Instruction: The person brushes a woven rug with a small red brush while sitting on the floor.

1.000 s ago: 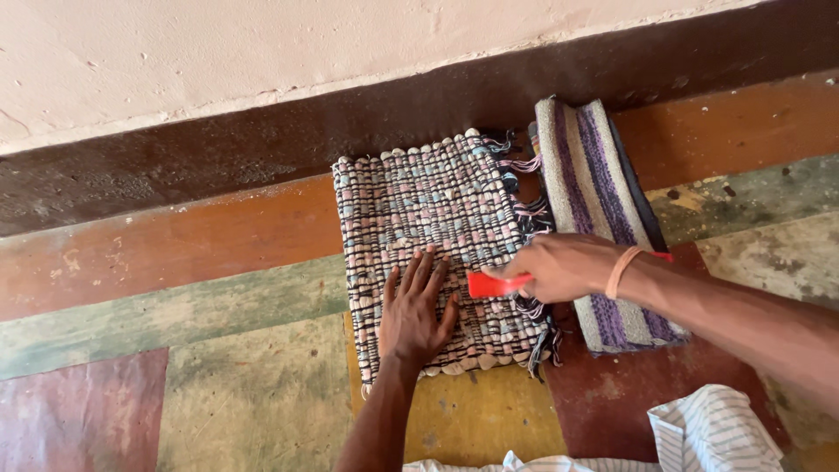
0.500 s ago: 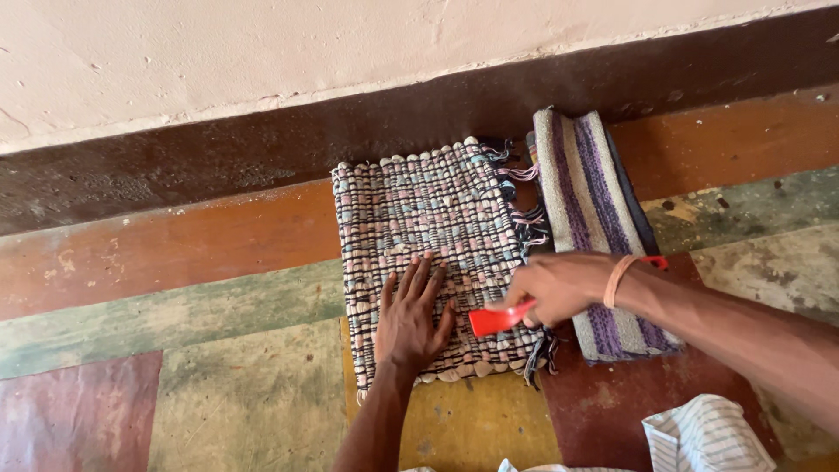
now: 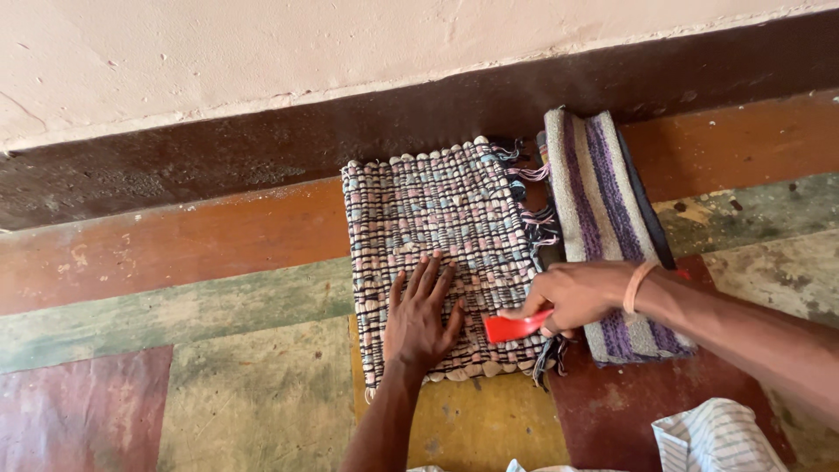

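Observation:
A woven rag mat [image 3: 437,218] in pink, grey and dark threads lies flat on the painted floor. My left hand [image 3: 422,316] presses palm-down on its near part, fingers spread. My right hand [image 3: 572,297] grips a red flat tool [image 3: 514,327], whose end points left over the mat's near right edge, beside the loose fringe [image 3: 549,354]. An orange band [image 3: 638,285] circles my right wrist.
A folded striped cloth [image 3: 603,210] in purple, beige and dark bands lies right of the mat, touching its fringe. A dark skirting band [image 3: 262,144] and pale wall run behind. White striped fabric [image 3: 712,437] shows at the bottom right.
My right hand has drawn the red tool down the mat's right edge toward me. My left hand stays flat on the mat, shifted slightly nearer.

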